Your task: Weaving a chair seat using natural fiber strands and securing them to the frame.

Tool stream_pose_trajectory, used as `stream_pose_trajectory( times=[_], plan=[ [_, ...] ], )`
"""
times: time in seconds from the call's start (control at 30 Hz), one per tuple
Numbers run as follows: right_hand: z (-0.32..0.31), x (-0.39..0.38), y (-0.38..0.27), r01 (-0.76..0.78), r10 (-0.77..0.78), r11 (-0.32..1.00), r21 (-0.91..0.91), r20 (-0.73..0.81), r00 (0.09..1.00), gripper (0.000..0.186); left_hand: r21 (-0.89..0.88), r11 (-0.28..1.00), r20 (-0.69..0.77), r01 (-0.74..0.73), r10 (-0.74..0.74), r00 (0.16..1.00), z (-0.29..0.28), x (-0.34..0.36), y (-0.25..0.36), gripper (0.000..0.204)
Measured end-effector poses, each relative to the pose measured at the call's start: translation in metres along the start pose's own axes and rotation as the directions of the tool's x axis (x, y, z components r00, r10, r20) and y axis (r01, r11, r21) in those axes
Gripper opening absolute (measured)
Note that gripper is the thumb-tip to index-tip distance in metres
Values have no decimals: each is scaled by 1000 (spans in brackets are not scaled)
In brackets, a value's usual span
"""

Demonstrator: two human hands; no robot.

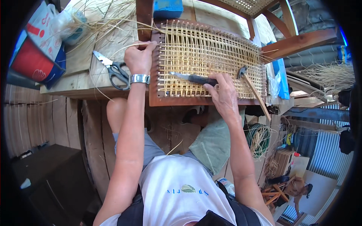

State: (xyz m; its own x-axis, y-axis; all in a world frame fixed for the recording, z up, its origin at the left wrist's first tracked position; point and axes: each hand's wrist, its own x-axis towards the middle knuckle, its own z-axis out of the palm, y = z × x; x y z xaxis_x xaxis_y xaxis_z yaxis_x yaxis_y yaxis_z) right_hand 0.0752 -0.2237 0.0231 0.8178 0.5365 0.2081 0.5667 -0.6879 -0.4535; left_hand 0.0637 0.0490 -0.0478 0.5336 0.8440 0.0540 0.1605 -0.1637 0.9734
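My left hand (pixel 139 56) is closed in a pinch on a pale cane strand (pixel 121 49) at the left rail of a brown wooden seat frame (pixel 154 90). Across that frame runs an open woven cane mesh (pixel 211 56), with pegs standing along its edges. My right hand (pixel 224 92) grips the black handle of a knife (pixel 200 79) above the near part of the mesh. Its metal blade points left, toward my left hand. A hammer (pixel 253 87) with a wooden handle lies on the mesh to the right. Open scissors (pixel 115 71) rest beside my left wrist.
Loose cane strands (pixel 105 24) spread over the wooden bench (pixel 81 81) at the far left, near a red and blue container (pixel 37 60). A blue block (pixel 167 8) stands behind the frame. Wooden chair parts (pixel 298 45) rise at the right. Coiled strands (pixel 259 139) lie lower right.
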Motion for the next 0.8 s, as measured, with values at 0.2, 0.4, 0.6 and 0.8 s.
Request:
stream_pose_trajectory(
  times=[0.2,0.4,0.6,0.8],
  plan=[
    [-18,2,10,-204,165,941,272,160,973,19,6,1000,63,-25,25,998,-3,3,4,21],
    [-52,21,28,-360,360,771,526,106,927,18,67,994,59,-81,77,995,-7,3,11,26],
    [-69,54,24,-349,427,787,509,-40,904,17,30,998,78,-54,51,996,-3,4,16,24],
    [-56,86,4,-336,370,798,500,33,928,18,-45,998,120,38,-33,992,-8,10,15,21]
  ],
)
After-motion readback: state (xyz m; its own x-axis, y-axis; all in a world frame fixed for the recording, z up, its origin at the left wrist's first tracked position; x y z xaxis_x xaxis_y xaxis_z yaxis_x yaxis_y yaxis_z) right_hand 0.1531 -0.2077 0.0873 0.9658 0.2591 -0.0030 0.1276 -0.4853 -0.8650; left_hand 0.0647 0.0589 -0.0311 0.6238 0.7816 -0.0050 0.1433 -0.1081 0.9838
